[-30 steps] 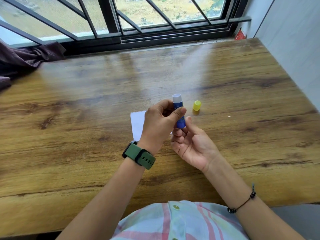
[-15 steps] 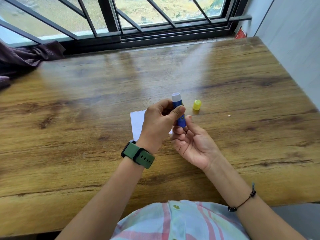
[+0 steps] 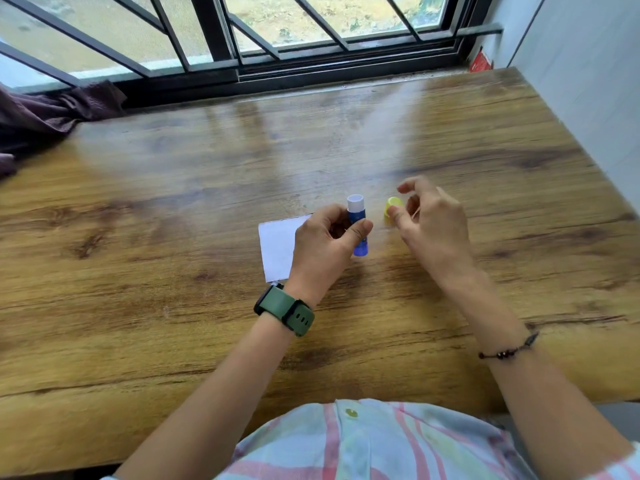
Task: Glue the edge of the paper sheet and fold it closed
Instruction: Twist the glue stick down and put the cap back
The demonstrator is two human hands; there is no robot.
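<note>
My left hand holds a blue glue stick upright over the wooden table, its white tip uncovered and pointing up. A small white paper sheet lies flat on the table, partly hidden under my left hand and wrist. My right hand hovers just right of the stick with fingers apart, its fingertips at the yellow cap that stands on the table. Whether the fingers touch the cap is unclear because of blur.
A barred window runs along the table's far edge. Dark cloth is bunched at the far left corner. A white wall borders the right side, with a small red item in the far corner.
My right hand has let go of the glue stick's base and moved up and right to the yellow cap. My left hand still holds the stick in the same spot.
</note>
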